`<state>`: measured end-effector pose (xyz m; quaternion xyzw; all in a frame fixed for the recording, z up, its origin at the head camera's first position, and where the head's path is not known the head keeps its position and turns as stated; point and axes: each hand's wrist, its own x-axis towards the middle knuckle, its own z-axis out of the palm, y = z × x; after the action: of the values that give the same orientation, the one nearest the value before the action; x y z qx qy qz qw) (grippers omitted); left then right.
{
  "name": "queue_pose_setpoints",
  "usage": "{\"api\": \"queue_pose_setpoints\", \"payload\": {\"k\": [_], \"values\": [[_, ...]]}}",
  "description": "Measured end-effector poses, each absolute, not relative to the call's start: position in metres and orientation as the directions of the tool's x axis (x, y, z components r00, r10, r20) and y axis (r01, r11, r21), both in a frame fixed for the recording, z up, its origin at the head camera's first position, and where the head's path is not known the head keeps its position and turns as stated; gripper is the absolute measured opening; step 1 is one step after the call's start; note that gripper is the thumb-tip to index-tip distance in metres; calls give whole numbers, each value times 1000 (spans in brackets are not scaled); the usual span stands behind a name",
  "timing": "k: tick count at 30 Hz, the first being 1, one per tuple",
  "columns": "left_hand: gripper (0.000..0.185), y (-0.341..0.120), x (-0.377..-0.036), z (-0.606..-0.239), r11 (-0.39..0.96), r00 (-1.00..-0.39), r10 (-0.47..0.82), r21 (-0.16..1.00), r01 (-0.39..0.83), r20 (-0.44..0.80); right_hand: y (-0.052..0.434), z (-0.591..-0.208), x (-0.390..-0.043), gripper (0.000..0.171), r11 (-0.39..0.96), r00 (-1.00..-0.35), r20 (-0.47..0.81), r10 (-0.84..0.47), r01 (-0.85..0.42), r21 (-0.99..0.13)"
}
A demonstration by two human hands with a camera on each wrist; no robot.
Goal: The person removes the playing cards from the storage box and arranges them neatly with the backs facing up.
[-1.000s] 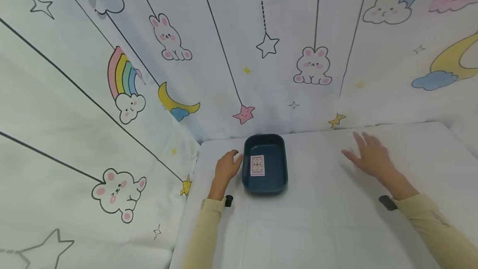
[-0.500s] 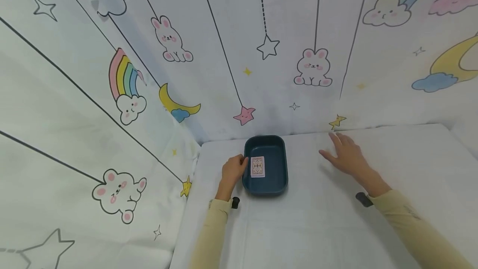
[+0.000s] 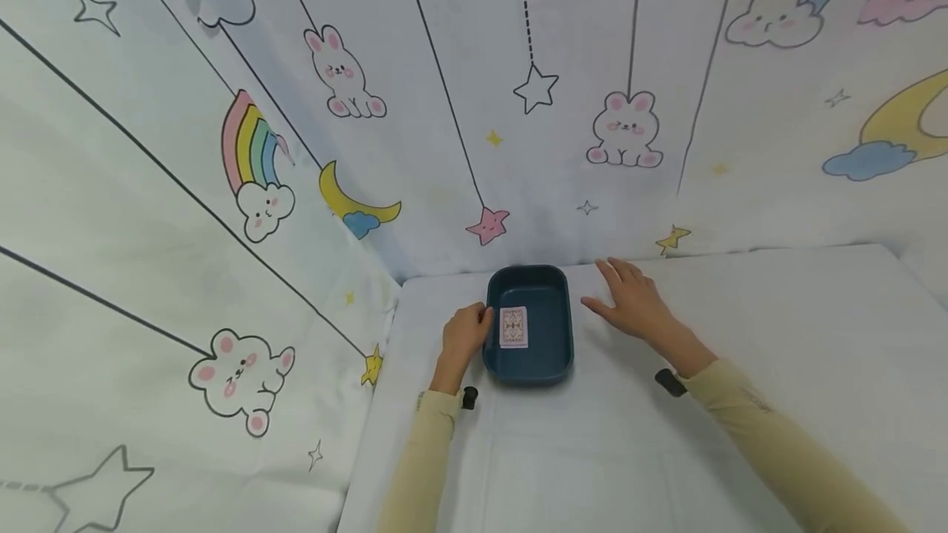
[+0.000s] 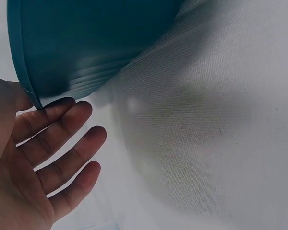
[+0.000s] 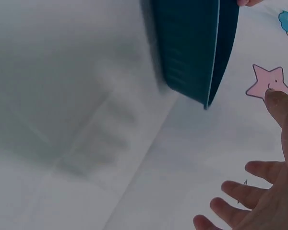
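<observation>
Since the earlier frame, the right hand [image 3: 629, 303] has slid leftward across the counter [image 3: 741, 451] from the right of the frame and now sits just beside the right wall of the dark teal tray [image 3: 565, 352], its fingers straight and spread, holding nothing and not touching the rim. At the tray's left side, the left hand [image 3: 465, 334] has closed in against the rim; in the left wrist view its fingers [image 4: 62, 143] are loosely spread and relaxed, with the index fingertip touching the lower edge of the tray wall [image 4: 86, 43]. Lower centre of the head view, the tray rests flat on the white counter near the back corner, and a single patterned playing card [image 3: 513, 327] lies face down on its floor, nearer the left wall.
</observation>
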<state>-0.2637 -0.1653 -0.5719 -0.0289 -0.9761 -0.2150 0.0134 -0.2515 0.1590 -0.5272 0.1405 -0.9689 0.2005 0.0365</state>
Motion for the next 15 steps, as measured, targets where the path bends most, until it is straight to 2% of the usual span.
{"api": "queue_pose_setpoints", "payload": {"k": [7,15], "values": [[36,-168,-265,-570,905,-998,49,421,64,46,113,-523,-256,84,847,-932,126,-339,-361,-389],[34,-168,-264,-571,900,-996,67,427,85,58,69,-538,-260,80,811,-885,129,-448,-463,-359]]}}
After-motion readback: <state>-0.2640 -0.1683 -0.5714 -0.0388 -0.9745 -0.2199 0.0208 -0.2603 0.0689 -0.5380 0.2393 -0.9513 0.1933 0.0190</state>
